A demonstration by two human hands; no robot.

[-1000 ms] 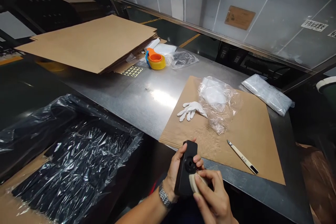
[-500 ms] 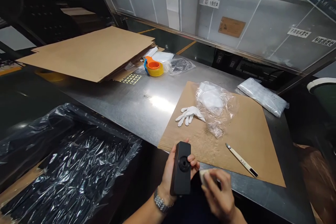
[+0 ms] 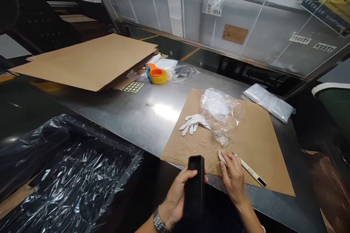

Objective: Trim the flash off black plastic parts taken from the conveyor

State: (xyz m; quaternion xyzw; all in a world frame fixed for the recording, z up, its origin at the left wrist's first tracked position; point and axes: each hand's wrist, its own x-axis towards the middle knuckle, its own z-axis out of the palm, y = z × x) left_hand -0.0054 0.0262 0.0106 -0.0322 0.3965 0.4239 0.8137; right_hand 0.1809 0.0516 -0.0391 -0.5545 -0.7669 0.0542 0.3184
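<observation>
My left hand (image 3: 177, 193), with a metal watch on its wrist, is wrapped round a long black box-shaped housing (image 3: 194, 189) in front of the table edge. A hollow inner side of the housing faces up. My right hand (image 3: 233, 174) pinches a small cream-coloured piece (image 3: 222, 156) with a rounded edge, low over the cardboard sheet (image 3: 257, 134); what it is I cannot make out. Just right of those fingers lies a cream-handled knife (image 3: 250, 169) marked A26. A white glove (image 3: 194, 123) and a crumpled clear plastic bag (image 3: 222, 116) with something white inside lie farther back.
Flat cardboard (image 3: 90, 60) is stacked at the left of the metal table (image 3: 136, 116). An orange and yellow tape dispenser (image 3: 158, 74) and a sticker sheet (image 3: 132, 87) are nearby. A plastic-wrapped packet (image 3: 269, 102) lies back right. Black plastic-wrapped material (image 3: 71, 174) fills the lower left.
My left hand has turned the black housing over, from its side with a round hole to its hollow side. My right hand has moved up and forward over the cardboard with the cream-coloured piece.
</observation>
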